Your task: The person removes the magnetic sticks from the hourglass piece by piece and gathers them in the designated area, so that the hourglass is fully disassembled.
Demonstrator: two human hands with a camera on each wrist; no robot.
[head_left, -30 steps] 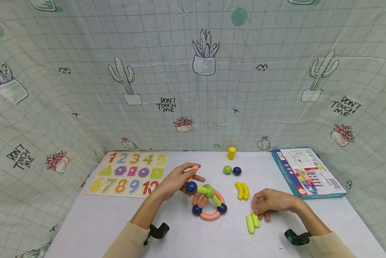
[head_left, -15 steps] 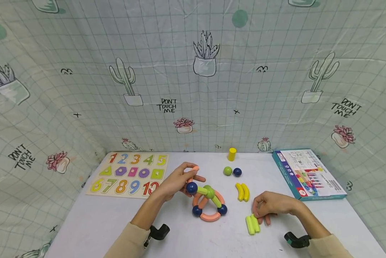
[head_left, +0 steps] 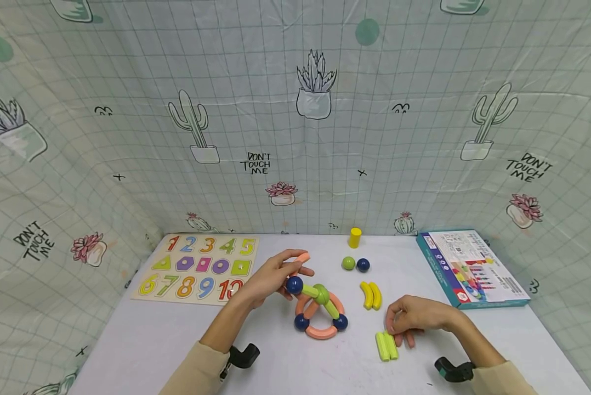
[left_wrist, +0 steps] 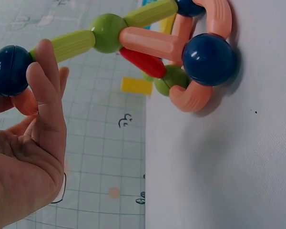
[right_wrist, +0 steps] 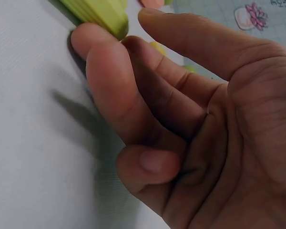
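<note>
**Grey-green cactus-print cloth (head_left: 236,71), white table (head_left: 325,370), ball-and-rod model (head_left: 320,294)**

Cloth hangs gridded behind and along both sides of the table; all places below run from the model.
- Number-and-shape puzzle board (head_left: 226,275): left, flat, beyond the left forearm.
- Flat printed box (head_left: 478,269), teal edges: far right.
- Model itself: coral ring with dark blue balls down on the table; yellow-green rods meet above at a green ball, one arm reaching leftward.
- Left hand (head_left: 271,277): at the model's upper left, fingers and thumb clamped on a coral rod (head_left: 302,257) rising at the end blue ball.
- Right hand (head_left: 421,312): right of the model, fingers bent, tips touching one end of the yellow-green rods (head_left: 386,346); cannot tell whether they pinch.
- Those rods: two, side by side, lower right.
- Yellow curved rods (head_left: 376,295): pair, just right.
- Yellow cylinder (head_left: 354,238): upright, well beyond.
- Loose green ball (head_left: 348,263), loose dark blue ball (head_left: 363,265): nearer than the cylinder, side by side.
</note>
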